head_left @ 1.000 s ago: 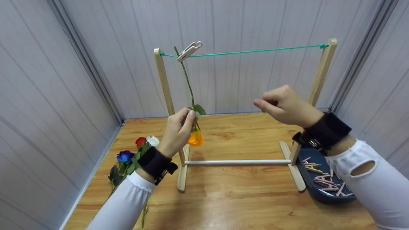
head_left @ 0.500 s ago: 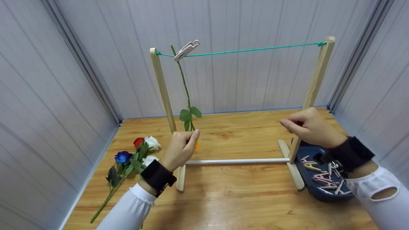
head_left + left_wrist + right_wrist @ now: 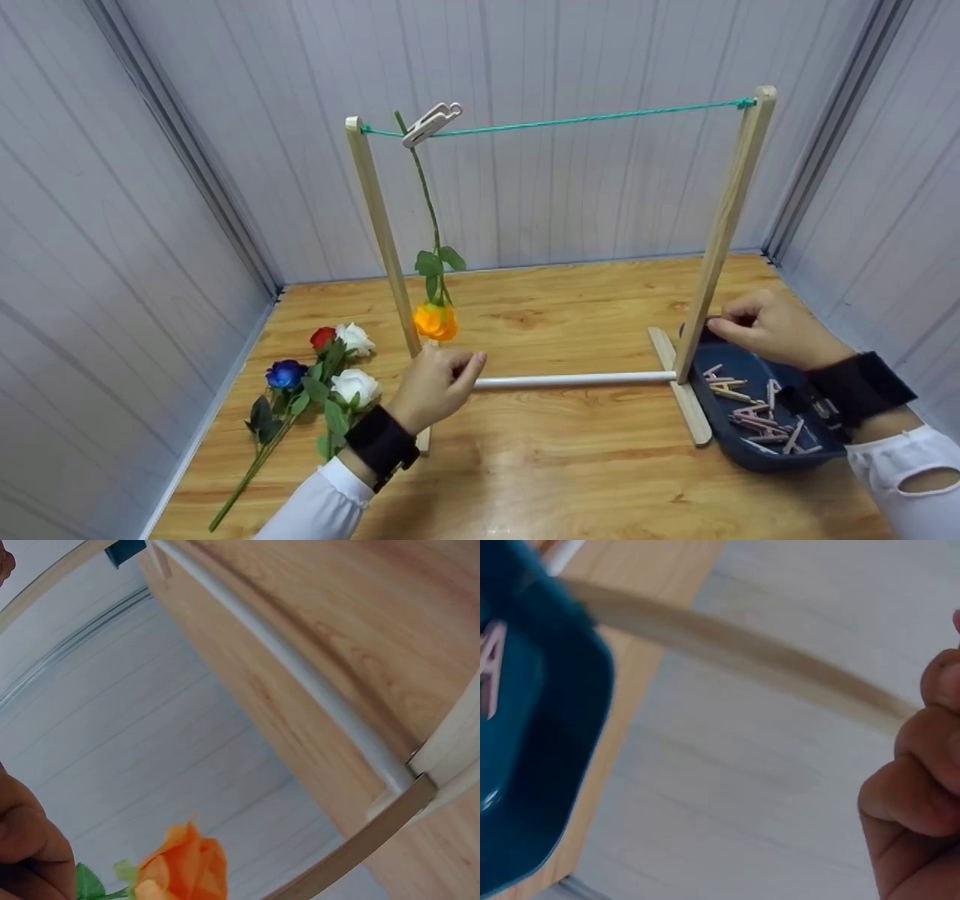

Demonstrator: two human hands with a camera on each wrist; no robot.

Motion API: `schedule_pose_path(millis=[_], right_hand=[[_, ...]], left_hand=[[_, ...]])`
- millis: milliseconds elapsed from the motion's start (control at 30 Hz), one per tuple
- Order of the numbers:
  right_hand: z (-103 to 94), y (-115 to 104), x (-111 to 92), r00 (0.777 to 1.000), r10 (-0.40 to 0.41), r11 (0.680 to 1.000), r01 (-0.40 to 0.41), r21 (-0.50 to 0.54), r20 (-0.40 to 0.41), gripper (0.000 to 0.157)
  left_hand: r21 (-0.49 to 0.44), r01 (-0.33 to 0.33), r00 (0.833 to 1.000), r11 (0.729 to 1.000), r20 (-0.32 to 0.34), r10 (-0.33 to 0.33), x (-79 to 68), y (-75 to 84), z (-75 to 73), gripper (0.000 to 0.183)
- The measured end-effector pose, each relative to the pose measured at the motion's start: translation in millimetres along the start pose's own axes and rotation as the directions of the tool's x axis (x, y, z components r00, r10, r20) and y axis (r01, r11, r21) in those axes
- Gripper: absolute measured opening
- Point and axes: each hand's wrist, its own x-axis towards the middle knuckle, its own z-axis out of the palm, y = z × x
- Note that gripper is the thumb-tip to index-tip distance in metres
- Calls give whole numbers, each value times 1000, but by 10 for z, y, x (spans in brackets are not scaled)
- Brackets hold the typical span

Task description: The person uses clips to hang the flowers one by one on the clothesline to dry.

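An orange rose (image 3: pixel 435 321) hangs head down by its stem from a green string (image 3: pixel 570 121), clipped by a pale clothespin (image 3: pixel 433 124). My left hand (image 3: pixel 437 384) is just below the rose head, apart from it, with loosely curled fingers and nothing in them. The left wrist view has the rose (image 3: pixel 184 866) beside the curled fingers (image 3: pixel 30 840). My right hand (image 3: pixel 776 330) is over the back of a dark blue basin (image 3: pixel 757 454) holding several clothespins (image 3: pixel 765 420). Its fingers (image 3: pixel 915 795) are loosely curled too and hold nothing.
Wooden posts (image 3: pixel 379 217) carry the string, and a white bar (image 3: pixel 577 380) joins their feet low down. Left of the frame, a red rose (image 3: pixel 323 337), a blue rose (image 3: pixel 286 373) and white roses (image 3: pixel 355 386) lie on the wooden table (image 3: pixel 555 480).
My left hand has let go of the orange rose and dropped below it, leaving it hanging from the string. My right hand has moved right and down to the basin.
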Motion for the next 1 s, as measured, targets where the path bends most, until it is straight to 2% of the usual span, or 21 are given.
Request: schedule_pose_path(millis=[133,200,300,467,533,700,1000], right_hand=[[14,188,-67,984,125,984,-107,-139,126,41],[35,269,-70,961,205,963,-163,-216,186,37],[84,391,-56,921,289,938,-219,-267,261,28],[160,625,-11,872,342,923,-240,-301,350,8],[182,710,-4,857,355,918,-244,-312,373,7],[258,866,-15,840,352,920,-228,-319,414,20],[433,1002,-32,842,326,921,-181,-344,429,23]], left_hand=[[31,28,998,999,56,-29,-81,-30,80,55],[42,34,996,999,75,-37,-110,-45,111,54],[57,36,995,998,91,-41,-130,-58,141,54],[58,25,993,998,117,-32,-132,-66,168,54],[54,18,991,998,131,-25,-129,-72,180,54],[57,34,984,998,173,-43,-131,-87,212,51],[76,50,972,996,226,-66,-166,-115,294,50]])
